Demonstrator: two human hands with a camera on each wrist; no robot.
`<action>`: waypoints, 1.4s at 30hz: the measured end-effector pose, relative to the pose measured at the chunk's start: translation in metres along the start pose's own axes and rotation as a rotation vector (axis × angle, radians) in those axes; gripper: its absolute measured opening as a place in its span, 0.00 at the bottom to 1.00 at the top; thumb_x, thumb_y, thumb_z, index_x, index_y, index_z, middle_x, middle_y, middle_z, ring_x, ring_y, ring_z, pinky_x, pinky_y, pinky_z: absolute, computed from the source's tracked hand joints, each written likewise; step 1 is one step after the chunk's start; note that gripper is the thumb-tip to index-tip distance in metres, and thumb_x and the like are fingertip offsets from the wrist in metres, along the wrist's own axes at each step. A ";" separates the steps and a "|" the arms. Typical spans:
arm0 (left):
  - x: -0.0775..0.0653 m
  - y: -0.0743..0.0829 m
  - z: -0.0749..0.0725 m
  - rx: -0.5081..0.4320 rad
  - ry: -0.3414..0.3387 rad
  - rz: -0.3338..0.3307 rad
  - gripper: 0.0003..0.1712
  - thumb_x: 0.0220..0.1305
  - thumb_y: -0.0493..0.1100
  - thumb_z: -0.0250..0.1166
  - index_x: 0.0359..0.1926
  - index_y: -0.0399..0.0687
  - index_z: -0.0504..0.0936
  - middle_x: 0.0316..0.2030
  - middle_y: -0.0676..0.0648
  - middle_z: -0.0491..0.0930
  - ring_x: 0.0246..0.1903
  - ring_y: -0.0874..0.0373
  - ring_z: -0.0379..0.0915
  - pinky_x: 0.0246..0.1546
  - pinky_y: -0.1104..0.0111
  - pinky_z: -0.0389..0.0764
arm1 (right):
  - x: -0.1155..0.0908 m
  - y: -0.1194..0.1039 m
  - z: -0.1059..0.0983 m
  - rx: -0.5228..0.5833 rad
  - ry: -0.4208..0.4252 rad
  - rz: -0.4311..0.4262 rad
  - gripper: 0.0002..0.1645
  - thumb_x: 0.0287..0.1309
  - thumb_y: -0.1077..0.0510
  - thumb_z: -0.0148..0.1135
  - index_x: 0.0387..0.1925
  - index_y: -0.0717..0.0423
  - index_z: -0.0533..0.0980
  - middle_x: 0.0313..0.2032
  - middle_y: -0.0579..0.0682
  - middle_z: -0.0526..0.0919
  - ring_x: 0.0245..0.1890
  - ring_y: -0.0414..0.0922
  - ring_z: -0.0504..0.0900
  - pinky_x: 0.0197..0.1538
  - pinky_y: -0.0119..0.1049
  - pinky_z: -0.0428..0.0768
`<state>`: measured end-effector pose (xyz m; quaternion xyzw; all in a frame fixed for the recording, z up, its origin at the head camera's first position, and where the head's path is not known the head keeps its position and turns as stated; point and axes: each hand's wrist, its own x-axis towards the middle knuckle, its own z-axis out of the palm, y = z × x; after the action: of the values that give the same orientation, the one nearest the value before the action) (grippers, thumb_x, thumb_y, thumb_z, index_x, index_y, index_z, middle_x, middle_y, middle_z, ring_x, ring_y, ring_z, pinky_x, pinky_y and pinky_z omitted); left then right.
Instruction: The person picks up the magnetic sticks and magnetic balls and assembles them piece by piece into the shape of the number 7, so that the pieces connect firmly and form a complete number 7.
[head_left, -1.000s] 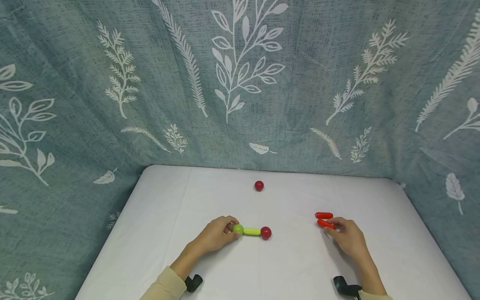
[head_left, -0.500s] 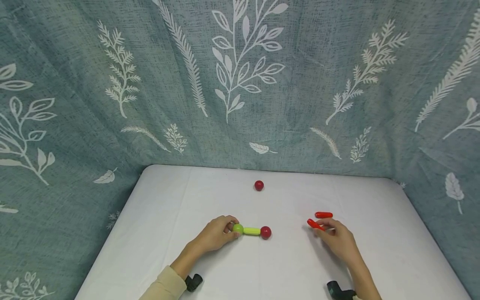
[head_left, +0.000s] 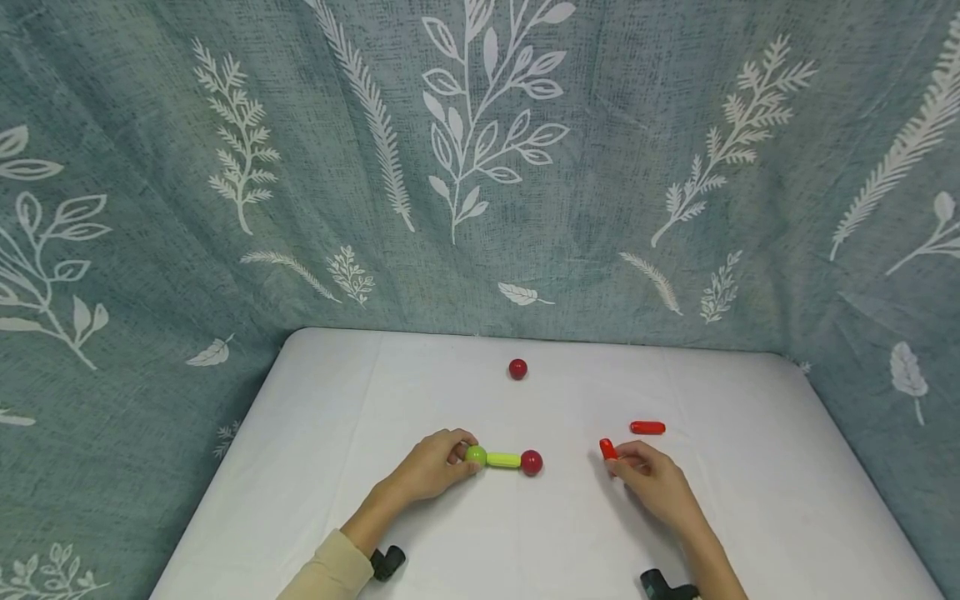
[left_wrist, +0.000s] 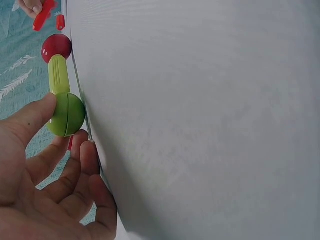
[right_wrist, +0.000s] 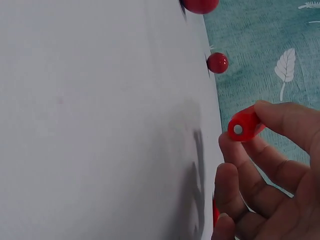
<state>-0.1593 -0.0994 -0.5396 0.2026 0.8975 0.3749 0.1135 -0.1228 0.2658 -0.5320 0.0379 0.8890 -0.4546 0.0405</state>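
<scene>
My left hand (head_left: 429, 468) pinches a green ball (head_left: 476, 455) between thumb and fingers. From that ball a lime rod (head_left: 503, 460) runs right to a dark red ball (head_left: 531, 462), the three in one line and touching, low over the white table. To the right, my right hand (head_left: 657, 483) pinches a short red rod (head_left: 607, 449) by one end, raised off the table and tilted. A round grey spot shows on the end face of this red rod (right_wrist: 239, 129) in the right wrist view. Another red rod (head_left: 647, 427) lies just behind that hand.
A loose dark red ball (head_left: 517, 369) sits near the back edge of the white table (head_left: 420, 383). Beyond it hangs a blue-green curtain (head_left: 585, 208) with white leaf prints. Black wrist mounts (head_left: 387, 563) show beneath both forearms.
My right hand has carried its red rod leftward, away from the other red rod and toward the joined pieces, turning it more upright. The left hand and its pieces have stayed put.
</scene>
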 end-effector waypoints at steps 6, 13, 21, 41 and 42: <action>0.000 0.000 0.000 -0.006 -0.003 0.003 0.18 0.65 0.50 0.70 0.52 0.49 0.81 0.33 0.57 0.75 0.31 0.62 0.68 0.31 0.68 0.72 | 0.000 -0.002 0.010 0.091 -0.044 0.023 0.17 0.65 0.51 0.67 0.46 0.60 0.79 0.33 0.48 0.86 0.33 0.45 0.81 0.35 0.33 0.78; 0.000 0.001 0.000 -0.002 -0.006 -0.010 0.18 0.66 0.51 0.69 0.53 0.50 0.81 0.34 0.58 0.75 0.32 0.62 0.69 0.32 0.69 0.73 | -0.002 -0.007 0.017 0.184 -0.099 0.058 0.16 0.66 0.54 0.66 0.46 0.63 0.78 0.31 0.52 0.84 0.28 0.46 0.78 0.34 0.34 0.76; 0.000 0.001 -0.001 -0.006 -0.005 -0.007 0.19 0.66 0.51 0.69 0.53 0.49 0.81 0.34 0.57 0.75 0.32 0.62 0.69 0.31 0.68 0.73 | -0.007 -0.010 0.025 0.373 -0.183 0.114 0.18 0.65 0.54 0.66 0.47 0.66 0.78 0.28 0.59 0.81 0.25 0.46 0.77 0.28 0.34 0.77; 0.000 0.001 -0.001 -0.003 -0.001 -0.007 0.19 0.66 0.50 0.69 0.54 0.49 0.81 0.34 0.57 0.75 0.32 0.62 0.69 0.32 0.68 0.73 | -0.013 -0.012 0.047 0.434 -0.294 0.123 0.20 0.64 0.54 0.67 0.49 0.66 0.76 0.26 0.59 0.82 0.16 0.42 0.70 0.17 0.28 0.67; 0.000 0.001 0.000 -0.001 0.001 -0.007 0.19 0.66 0.50 0.69 0.54 0.49 0.81 0.34 0.57 0.75 0.32 0.62 0.69 0.32 0.68 0.73 | -0.013 -0.013 0.048 0.434 -0.292 0.122 0.20 0.64 0.53 0.66 0.48 0.66 0.76 0.26 0.59 0.83 0.15 0.42 0.70 0.17 0.28 0.66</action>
<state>-0.1590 -0.0989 -0.5383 0.1991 0.8981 0.3749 0.1147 -0.1095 0.2195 -0.5483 0.0331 0.7514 -0.6321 0.1866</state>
